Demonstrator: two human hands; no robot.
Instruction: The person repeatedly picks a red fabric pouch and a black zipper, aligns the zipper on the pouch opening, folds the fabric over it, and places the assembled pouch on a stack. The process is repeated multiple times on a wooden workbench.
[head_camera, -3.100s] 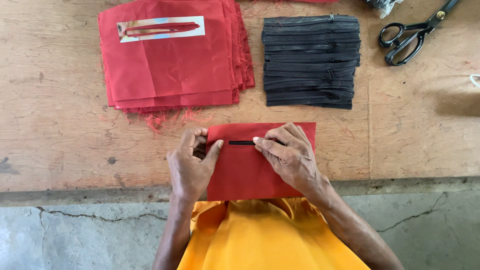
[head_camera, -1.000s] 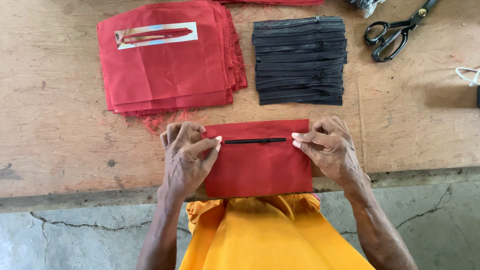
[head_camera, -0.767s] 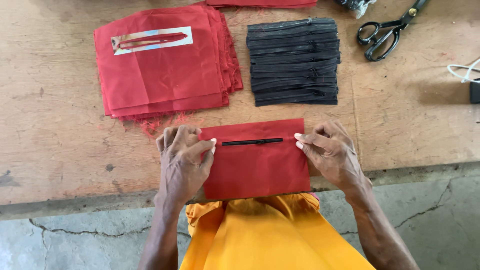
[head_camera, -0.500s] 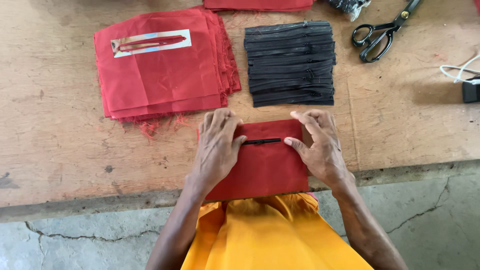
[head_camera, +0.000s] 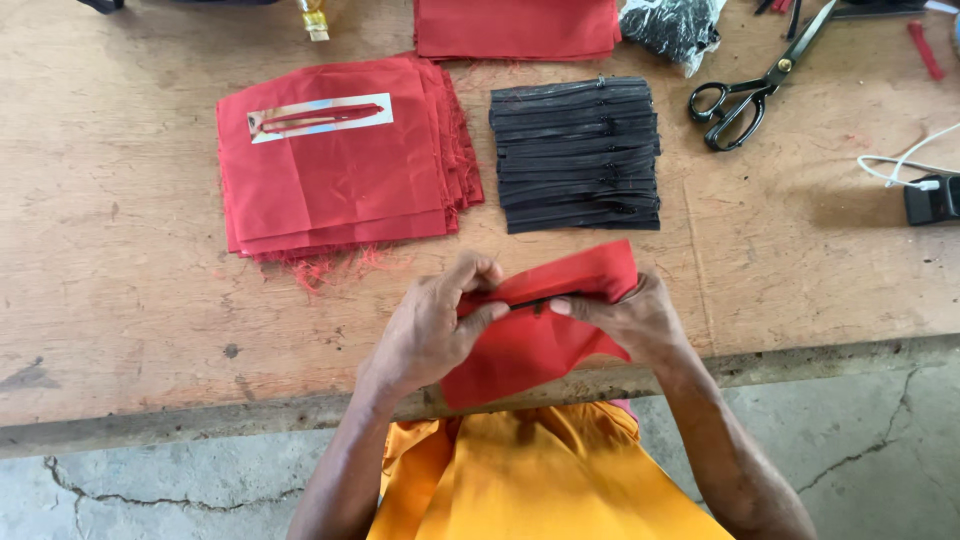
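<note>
Though shot from head cam only, showed enough: held red fabric piece lifted just off table at its near edge, in front of orange garment, lower part hanging past the edge. Pinched it w/ left hand, thumb & fingers closed on upper-left fold; pinched likewise w/ right hand at upper right, fingertips by black zipper along the slit. Prob. raised & folded that way to line zipper up w/ the opening & hold cloth taut. Had supplies laid within reach beyond: stack of red pieces at left w/ pale slotted template on top, stack of black zippers just right of it, not touching. Left scissors further right, untouched; charger w/ cable at right edge; folded red cloth & black bag at far edge.
</note>
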